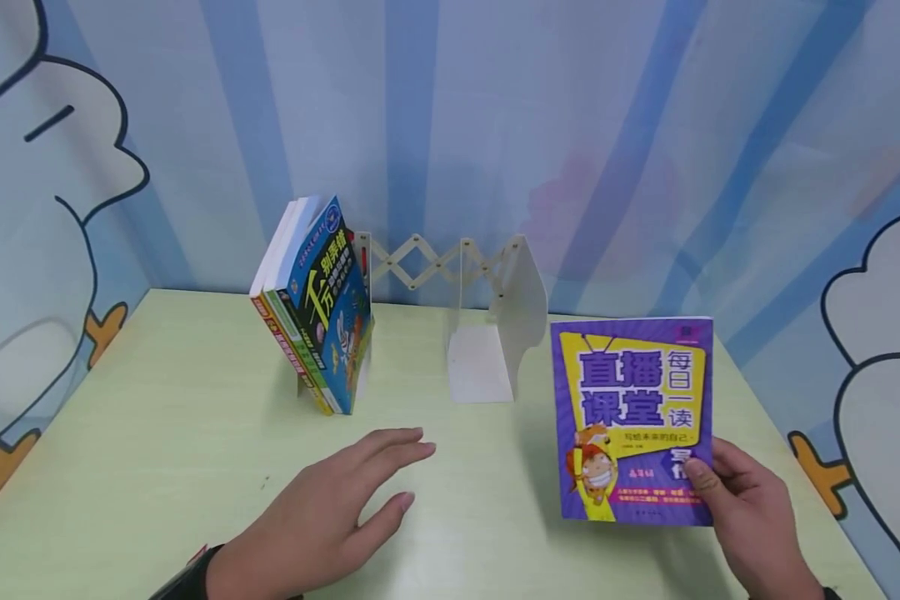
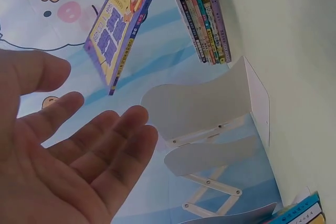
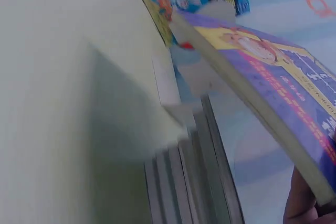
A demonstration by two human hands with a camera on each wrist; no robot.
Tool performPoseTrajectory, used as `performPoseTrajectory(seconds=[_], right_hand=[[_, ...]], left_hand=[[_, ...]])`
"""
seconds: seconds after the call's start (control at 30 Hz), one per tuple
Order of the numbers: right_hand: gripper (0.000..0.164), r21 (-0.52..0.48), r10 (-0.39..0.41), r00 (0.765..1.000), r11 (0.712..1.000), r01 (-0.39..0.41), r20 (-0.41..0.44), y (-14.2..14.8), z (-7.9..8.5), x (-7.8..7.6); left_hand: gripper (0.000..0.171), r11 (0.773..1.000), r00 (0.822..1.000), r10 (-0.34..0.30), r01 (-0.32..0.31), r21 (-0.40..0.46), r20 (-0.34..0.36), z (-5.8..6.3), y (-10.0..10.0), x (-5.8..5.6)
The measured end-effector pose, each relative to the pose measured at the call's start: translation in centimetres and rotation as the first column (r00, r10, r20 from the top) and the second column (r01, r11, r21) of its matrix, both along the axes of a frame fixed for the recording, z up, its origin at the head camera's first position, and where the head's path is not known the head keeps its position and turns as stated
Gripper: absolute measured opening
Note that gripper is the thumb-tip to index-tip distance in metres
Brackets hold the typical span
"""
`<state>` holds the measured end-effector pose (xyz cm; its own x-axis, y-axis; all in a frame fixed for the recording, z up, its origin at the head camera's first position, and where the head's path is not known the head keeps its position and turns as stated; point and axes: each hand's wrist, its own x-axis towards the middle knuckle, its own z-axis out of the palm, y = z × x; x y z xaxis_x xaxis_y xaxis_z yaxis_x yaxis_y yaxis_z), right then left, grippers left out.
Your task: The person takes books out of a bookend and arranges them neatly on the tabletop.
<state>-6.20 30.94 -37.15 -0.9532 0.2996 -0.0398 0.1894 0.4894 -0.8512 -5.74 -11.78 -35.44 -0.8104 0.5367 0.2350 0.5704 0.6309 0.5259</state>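
Note:
My right hand (image 1: 757, 521) grips a purple and yellow book (image 1: 637, 408) by its lower right corner, thumb on the front cover and fingers behind. The book is held up over the right part of the table, cover facing me. My left hand (image 1: 326, 504) hovers over the table with fingers extended, holding nothing. In the left wrist view, its palm and spread fingers show below the purple book. Beyond the hands stands a white extendable book rack (image 1: 525, 308) with a folding lattice at its back. Several books (image 1: 330, 292) lean at its left end.
More thin books (image 2: 202, 19) stand in a row right of the rack, hidden behind the purple book in the head view. The pale table (image 1: 195, 375) ends at a blue striped backdrop (image 1: 450, 117) with cartoon figures at both sides.

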Motion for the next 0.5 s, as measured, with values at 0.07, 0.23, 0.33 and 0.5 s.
performPoseTrajectory(seconds=[0.07, 0.23, 0.33, 0.5], right_hand=[[0.053, 0.021, -0.062, 0.998, 0.998, 0.062, 0.014, 1.0, -0.1, -0.7], [0.064, 0.032, -0.156, 0.982, 0.988, 0.153, 0.109, 3.1, -0.6, -2.4], [0.071, 0.046, -0.171, 0.971, 0.985, 0.165, 0.167, 3.6, -1.0, -3.2], [0.074, 0.089, -0.229, 0.960, 0.972, 0.217, 0.164, 3.6, -1.7, -4.1]], left_hand=[[0.043, 1.000, 1.000, 0.008, -0.008, -0.004, 0.004, -0.1, 0.0, 0.0], [0.043, 0.999, 0.998, 0.033, -0.032, -0.024, 0.062, -0.3, 0.0, -0.1], [0.044, 0.998, 0.996, 0.042, -0.039, -0.040, 0.078, -0.3, 0.0, -0.1], [0.045, 0.998, 0.995, 0.046, -0.042, -0.048, 0.092, -0.4, 0.0, -0.1]])
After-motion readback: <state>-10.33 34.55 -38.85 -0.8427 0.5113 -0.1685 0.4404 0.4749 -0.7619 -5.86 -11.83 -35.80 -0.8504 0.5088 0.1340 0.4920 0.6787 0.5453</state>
